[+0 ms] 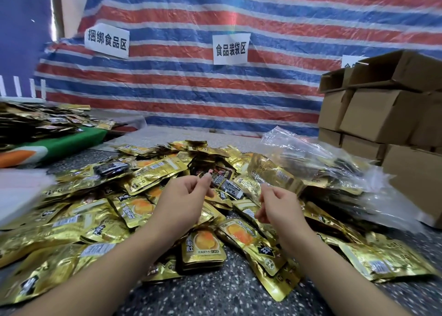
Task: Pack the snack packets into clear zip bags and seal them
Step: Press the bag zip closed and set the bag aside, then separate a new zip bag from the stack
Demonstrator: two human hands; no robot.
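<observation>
Both hands hover above the heap of gold snack packets [148, 196] on the speckled floor [215, 291]. Left hand [184, 196] has its fingers curled, thumb near the fingertips; right hand [277, 205] is curled the same way. Whether they pinch something thin, I cannot tell. Clear zip bags [323, 153] lie at the right, beside stacked cardboard boxes [382, 115].

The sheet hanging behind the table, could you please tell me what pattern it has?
The tarpaulin has horizontal red, blue and white stripes, seen clearly in the head view.
</observation>
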